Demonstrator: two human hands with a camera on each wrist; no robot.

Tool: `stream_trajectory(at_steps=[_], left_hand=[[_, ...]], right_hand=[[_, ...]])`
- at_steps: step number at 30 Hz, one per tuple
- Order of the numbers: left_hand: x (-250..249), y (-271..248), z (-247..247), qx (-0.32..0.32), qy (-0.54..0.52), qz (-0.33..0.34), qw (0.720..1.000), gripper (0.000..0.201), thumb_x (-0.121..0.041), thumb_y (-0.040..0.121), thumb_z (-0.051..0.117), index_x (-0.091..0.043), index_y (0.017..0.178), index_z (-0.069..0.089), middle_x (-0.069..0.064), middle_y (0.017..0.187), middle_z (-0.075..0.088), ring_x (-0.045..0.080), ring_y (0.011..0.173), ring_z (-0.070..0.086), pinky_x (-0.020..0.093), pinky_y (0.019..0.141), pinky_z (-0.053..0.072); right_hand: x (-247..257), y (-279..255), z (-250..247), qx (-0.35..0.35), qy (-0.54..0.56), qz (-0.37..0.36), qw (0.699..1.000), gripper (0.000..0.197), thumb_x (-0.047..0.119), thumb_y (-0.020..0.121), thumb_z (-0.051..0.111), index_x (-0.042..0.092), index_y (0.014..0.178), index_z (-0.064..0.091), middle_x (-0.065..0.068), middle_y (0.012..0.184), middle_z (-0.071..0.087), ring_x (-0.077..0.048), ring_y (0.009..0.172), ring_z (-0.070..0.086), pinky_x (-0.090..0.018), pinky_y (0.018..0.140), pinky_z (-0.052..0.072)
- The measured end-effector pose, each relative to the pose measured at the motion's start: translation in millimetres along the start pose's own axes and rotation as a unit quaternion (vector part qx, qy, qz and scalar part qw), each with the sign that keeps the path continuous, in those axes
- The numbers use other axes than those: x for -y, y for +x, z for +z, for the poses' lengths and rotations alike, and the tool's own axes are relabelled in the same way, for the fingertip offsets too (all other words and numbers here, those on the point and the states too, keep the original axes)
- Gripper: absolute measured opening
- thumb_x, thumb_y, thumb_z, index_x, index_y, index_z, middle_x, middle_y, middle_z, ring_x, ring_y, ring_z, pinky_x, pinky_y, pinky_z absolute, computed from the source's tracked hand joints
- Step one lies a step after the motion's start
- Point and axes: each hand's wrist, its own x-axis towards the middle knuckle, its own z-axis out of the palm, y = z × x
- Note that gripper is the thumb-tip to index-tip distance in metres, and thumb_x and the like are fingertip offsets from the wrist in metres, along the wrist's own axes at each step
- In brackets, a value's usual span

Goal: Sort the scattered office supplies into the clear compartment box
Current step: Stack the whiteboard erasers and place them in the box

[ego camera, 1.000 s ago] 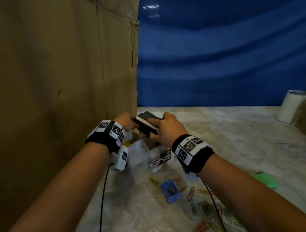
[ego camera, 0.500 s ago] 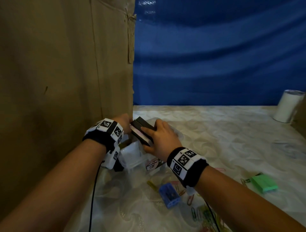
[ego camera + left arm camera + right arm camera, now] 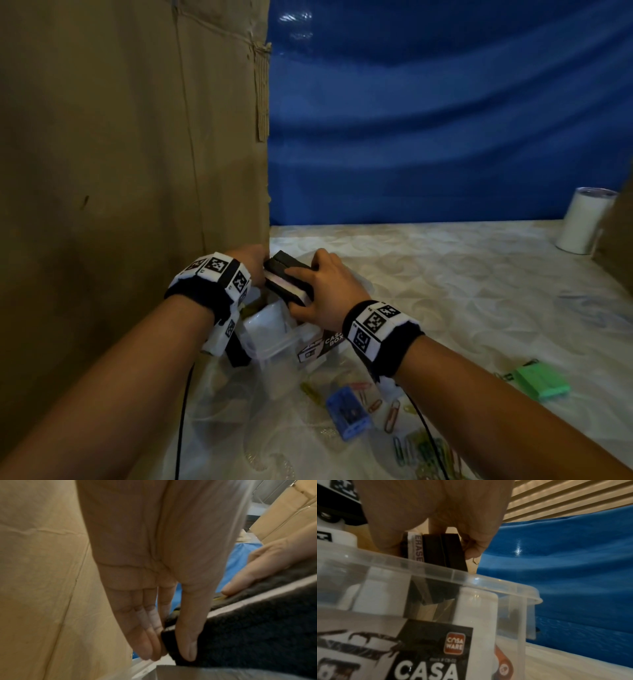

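A black felt board eraser (image 3: 286, 279) with a white band is held tilted over the clear compartment box (image 3: 263, 329), which stands against the cardboard. My left hand (image 3: 262, 270) pinches its far-left end between thumb and fingers (image 3: 150, 645). My right hand (image 3: 301, 291) grips its near end, thumb on one side and fingers on the other. In the right wrist view the eraser (image 3: 436, 555) crosses the box rim (image 3: 471, 578), and its lower corner dips into a compartment. The box carries a black "CASA" label (image 3: 426, 655).
A tall cardboard wall (image 3: 120, 171) stands at the left, a blue tarp (image 3: 445, 137) behind. On the cloth nearby lie a small blue box (image 3: 347, 414), several coloured paper clips (image 3: 421, 448) and a green pad (image 3: 541, 377). A white roll (image 3: 582, 224) stands far right.
Both hands have brought the eraser down and slightly left, from above the box to its rim. Both grips are unchanged.
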Motion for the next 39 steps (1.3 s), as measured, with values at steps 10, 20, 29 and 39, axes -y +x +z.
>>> stream_trajectory(at_steps=[10, 20, 29, 39], left_hand=[[-1.1, 0.8, -4.1, 0.035, -0.043, 0.047, 0.997, 0.073, -0.009, 0.076, 0.073, -0.022, 0.139, 0.039, 0.007, 0.132, 0.055, 0.024, 0.121, 0.052, 0.039, 0.105, 0.043], [-3.9, 10.9, -5.0, 0.050, -0.012, 0.083, 0.995, 0.072, -0.012, 0.072, 0.075, -0.029, 0.133, 0.041, 0.007, 0.123, 0.058, 0.025, 0.113, 0.056, 0.042, 0.099, 0.047], [-11.8, 1.9, -3.5, 0.029, 0.038, 0.075, 0.996, 0.069, -0.009, 0.081, 0.067, -0.025, 0.141, 0.037, 0.009, 0.136, 0.050, 0.025, 0.122, 0.051, 0.037, 0.104, 0.043], [-32.9, -29.6, 7.0, 0.051, 0.086, 0.083, 0.992, 0.033, -0.015, 0.095, 0.046, -0.015, 0.125, 0.061, 0.007, 0.130, 0.059, 0.024, 0.119, 0.056, 0.030, 0.095, 0.044]], right_hand=[[-12.2, -1.9, 2.7, -0.003, 0.073, 0.019, 0.997, 0.067, 0.048, 0.077, 0.066, 0.031, 0.138, 0.044, -0.004, 0.115, 0.042, -0.020, 0.112, 0.041, -0.032, 0.097, 0.043], [-10.1, 13.1, -6.9, 0.023, 0.109, 0.073, 0.991, 0.069, 0.054, 0.074, 0.070, 0.031, 0.135, 0.050, -0.004, 0.113, 0.048, -0.020, 0.107, 0.051, -0.032, 0.094, 0.047], [-3.7, 2.0, 4.0, 0.085, 0.012, 0.067, 0.994, 0.063, 0.050, 0.085, 0.059, 0.028, 0.141, 0.040, -0.009, 0.125, 0.042, -0.028, 0.121, 0.039, -0.038, 0.099, 0.039], [1.6, -15.7, 14.3, 0.086, -0.045, -0.017, 0.995, 0.046, 0.043, 0.099, 0.030, 0.021, 0.119, 0.065, -0.011, 0.124, 0.049, -0.030, 0.111, 0.042, -0.039, 0.100, 0.035]])
